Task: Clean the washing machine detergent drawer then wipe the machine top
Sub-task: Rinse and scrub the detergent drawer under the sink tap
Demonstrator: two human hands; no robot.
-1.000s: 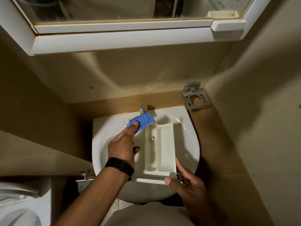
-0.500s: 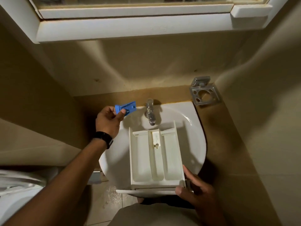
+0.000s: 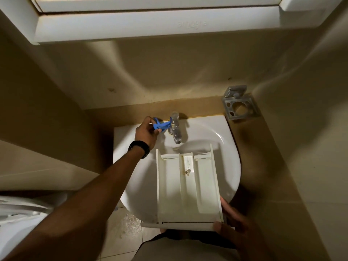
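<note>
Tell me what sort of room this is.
Most likely a small bathroom: a white ceramic washbasin with a chrome tap, a metal wall-mounted toothbrush holder beside it, and what looks like a white toilet at lower left.

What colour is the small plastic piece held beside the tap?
Blue. The head view shows the plastic piece in the left hand.
</note>
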